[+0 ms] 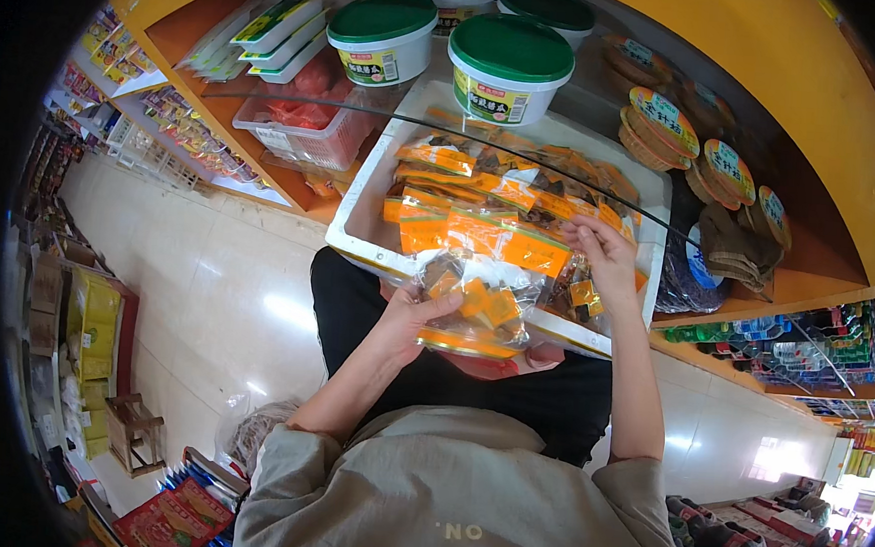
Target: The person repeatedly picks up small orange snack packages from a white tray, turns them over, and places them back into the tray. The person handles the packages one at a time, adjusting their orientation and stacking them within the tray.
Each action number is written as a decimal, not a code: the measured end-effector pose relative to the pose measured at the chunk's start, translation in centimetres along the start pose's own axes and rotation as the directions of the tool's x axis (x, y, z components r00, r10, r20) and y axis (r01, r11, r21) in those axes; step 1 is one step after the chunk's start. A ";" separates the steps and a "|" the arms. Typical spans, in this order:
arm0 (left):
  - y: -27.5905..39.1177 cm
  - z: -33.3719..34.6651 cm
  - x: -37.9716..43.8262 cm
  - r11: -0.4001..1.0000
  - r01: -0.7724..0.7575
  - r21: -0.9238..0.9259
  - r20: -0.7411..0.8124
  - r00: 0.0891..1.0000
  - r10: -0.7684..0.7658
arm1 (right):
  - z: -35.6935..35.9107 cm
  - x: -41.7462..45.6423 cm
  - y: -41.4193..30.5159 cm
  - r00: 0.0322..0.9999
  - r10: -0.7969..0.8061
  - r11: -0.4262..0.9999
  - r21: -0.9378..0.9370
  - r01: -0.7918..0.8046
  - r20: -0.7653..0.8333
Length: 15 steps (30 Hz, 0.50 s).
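Observation:
My left hand (414, 319) grips a clear plastic packet (474, 291) with an orange band and orange labels, its thumb lying across the front. The packet overlaps the front rim of a white foam box (363, 194). Inside the box stand several rows of similar orange-headed packets (506, 191) with dark dried contents. My right hand (605, 255) is over the right part of the box, fingertips bent against the packets there. Whether those fingers pinch a packet's edge is not clear. A thin dark rod (446, 127) crosses over the box in front of the shelf.
White tubs with green lids (510, 64) stand behind the box. A pink plastic basket (303, 134) holds red bags at left. Round wicker-like packages (660, 133) and a brown cloth glove (740, 243) lie at right. A wooden stool (133, 435) stands on the tiled floor.

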<state>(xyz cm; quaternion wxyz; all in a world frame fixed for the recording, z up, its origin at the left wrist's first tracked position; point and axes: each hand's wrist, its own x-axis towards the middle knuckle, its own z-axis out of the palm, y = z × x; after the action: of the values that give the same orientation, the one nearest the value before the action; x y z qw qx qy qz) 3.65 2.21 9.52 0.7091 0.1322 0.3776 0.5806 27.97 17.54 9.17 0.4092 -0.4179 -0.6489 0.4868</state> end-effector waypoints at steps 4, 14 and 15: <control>-0.3 0.0 -0.5 1.000 0.014 0.002 -0.020 1.000 -0.014 | 2.2 2.6 -1.5 0.990 -0.071 0.936 -0.336 0.108 0.120; 0.1 -0.3 -1.0 1.000 0.010 0.000 -0.021 1.000 -0.010 | 4.8 8.3 3.4 0.964 0.081 0.536 -0.826 0.173 0.255; 0.1 -0.4 -1.1 1.000 0.012 -0.003 -0.026 1.000 -0.012 | 4.8 8.5 3.2 0.959 0.105 0.504 -0.846 0.175 0.261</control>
<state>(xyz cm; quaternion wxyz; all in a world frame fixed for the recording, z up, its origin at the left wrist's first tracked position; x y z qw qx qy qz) 3.26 1.16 9.78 0.7079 0.1212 0.3866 0.5786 21.29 24.68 6.17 0.0608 -0.4793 -0.8635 0.1444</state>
